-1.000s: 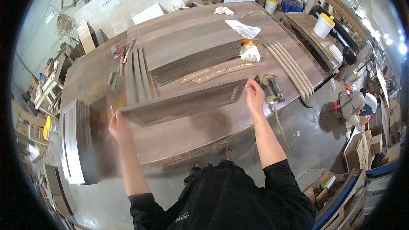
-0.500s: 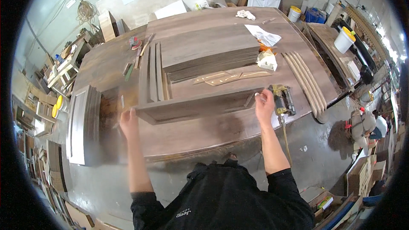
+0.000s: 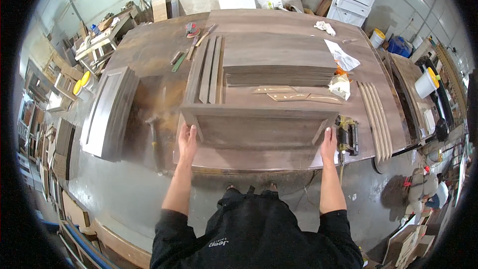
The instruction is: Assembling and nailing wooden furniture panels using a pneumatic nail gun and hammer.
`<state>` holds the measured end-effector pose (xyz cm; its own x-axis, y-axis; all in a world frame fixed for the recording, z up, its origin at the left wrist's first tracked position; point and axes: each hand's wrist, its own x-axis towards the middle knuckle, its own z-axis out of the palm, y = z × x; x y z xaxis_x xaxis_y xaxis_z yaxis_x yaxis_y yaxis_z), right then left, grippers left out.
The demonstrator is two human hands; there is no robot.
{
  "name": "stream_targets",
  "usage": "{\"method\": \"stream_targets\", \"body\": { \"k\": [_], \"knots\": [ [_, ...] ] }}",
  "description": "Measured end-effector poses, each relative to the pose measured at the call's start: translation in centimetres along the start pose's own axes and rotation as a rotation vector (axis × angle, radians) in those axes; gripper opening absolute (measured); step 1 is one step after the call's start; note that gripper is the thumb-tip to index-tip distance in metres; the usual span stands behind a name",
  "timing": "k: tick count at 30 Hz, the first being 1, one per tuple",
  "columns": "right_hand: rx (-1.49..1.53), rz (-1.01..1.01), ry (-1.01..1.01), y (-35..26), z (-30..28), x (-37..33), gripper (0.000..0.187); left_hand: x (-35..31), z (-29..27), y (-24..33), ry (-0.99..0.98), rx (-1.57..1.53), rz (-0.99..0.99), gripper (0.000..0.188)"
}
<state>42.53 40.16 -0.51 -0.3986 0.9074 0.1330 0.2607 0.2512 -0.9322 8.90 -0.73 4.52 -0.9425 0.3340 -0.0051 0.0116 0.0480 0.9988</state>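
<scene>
A long dark wood framed panel [image 3: 259, 127] stands tilted toward me near the table's front edge, its recessed face showing. At its left end my left hand [image 3: 186, 144] grips the frame, fingers closed along the edge. My right hand [image 3: 328, 147] is closed on the opposite end. Just right of that hand lies a nail gun [image 3: 347, 134] with a hose. A hammer [image 3: 153, 134] rests left of my left hand. Behind the panel are a stack of flat boards [image 3: 279, 75] and several upright strips [image 3: 209, 69].
Similar framed panels [image 3: 112, 114] stand stacked at the left of the worktable [image 3: 154, 50]. Curved mouldings [image 3: 374, 119] lie at the right. White paper [image 3: 341, 55], a crumpled bag [image 3: 339, 87] and thin cut strips [image 3: 294, 94] lie farther back. A crouching person [image 3: 428, 189] is at far right.
The panel has turned from slanting to nearly level, its face now more toward me. My left hand has moved from its far corner to the end's side. The view has shifted left.
</scene>
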Motion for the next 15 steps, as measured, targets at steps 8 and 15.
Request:
{"method": "stream_targets", "body": {
  "k": [8, 15],
  "knots": [
    [-0.66, 0.125, -0.166, -1.4, -1.1, -1.0, 0.043, -1.6, -1.3, -5.1, 0.039, 0.757, -0.11, 0.062],
    [-0.613, 0.073, -0.214, 1.3, -3.0, -5.4, 0.039, -7.9, -1.7, -6.4, 0.01, 0.869, -0.043, 0.056]
  ]
}}
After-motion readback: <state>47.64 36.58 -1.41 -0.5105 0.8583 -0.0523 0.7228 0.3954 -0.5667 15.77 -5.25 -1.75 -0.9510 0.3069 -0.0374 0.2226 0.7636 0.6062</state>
